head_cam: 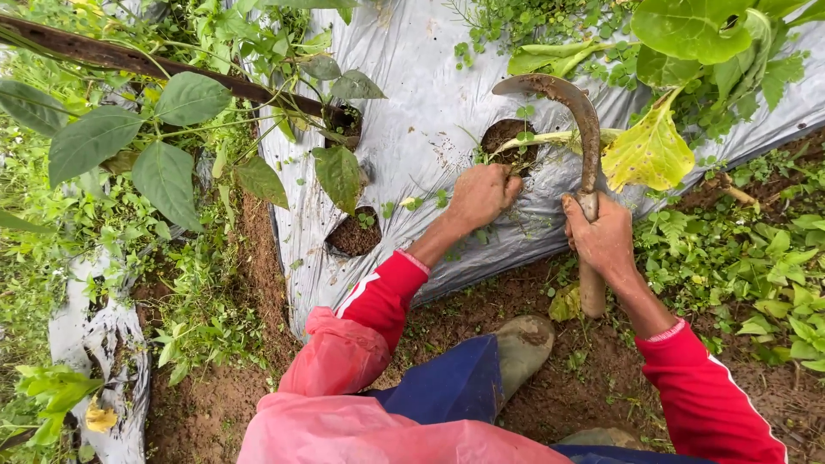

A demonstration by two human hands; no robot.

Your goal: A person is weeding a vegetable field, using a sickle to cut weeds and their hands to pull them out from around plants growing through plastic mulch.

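Note:
My right hand (601, 234) grips the wooden handle of a rusty curved sickle (577, 112), whose blade arcs up and left over a planting hole (509, 137) in the grey plastic mulch sheet (412, 94). My left hand (483, 194) is closed in a fist just below that hole, clutching small green weeds at its edge. A pale stalk with a yellowing leaf (649, 150) lies across the hole toward the right. Both arms wear red sleeves.
Two more holes (354, 234) with soil and seedlings pierce the sheet at left. A dark branch (155, 64) with broad leaves crosses the upper left. Weeds cover the right ground (756, 258). My muddy boot (524, 348) rests on bare soil below.

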